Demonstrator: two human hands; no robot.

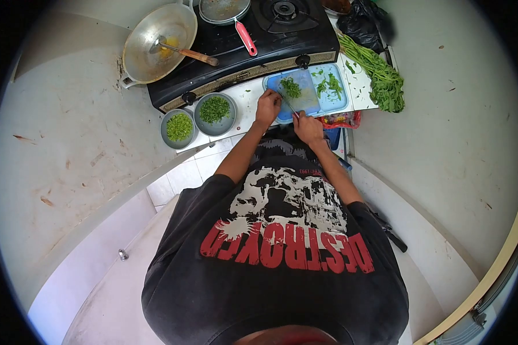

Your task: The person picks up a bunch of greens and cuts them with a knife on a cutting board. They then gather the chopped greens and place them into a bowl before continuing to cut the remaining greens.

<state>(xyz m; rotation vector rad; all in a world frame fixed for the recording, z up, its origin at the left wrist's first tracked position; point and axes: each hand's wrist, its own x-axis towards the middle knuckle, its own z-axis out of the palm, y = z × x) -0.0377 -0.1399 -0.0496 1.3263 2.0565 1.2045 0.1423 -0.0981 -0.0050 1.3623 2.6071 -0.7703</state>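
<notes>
My right hand (pixel 309 128) is closed around the handle of a knife (pixel 289 104), whose blade points up and to the left over a blue cutting board (pixel 309 102). Close to the blade's tip, my left hand (pixel 268 107) has its fingers bent together at the board's left edge; whether they touch the blade or pinch something small is hidden. A small heap of chopped green leaves (pixel 290 87) lies on the board just beyond the blade. Under the board is a light blue tray (pixel 341 107), with loose leaf pieces (pixel 331 84) on its right part.
Left of my hands stand a bowl of chopped dark greens (pixel 214 110) and a bowl of paler chopped greens (pixel 179 127). Behind is a black gas stove (pixel 230 72) with a wok (pixel 149 49) and a red-handled pan (pixel 246 38). A leafy bunch (pixel 385 86) lies right.
</notes>
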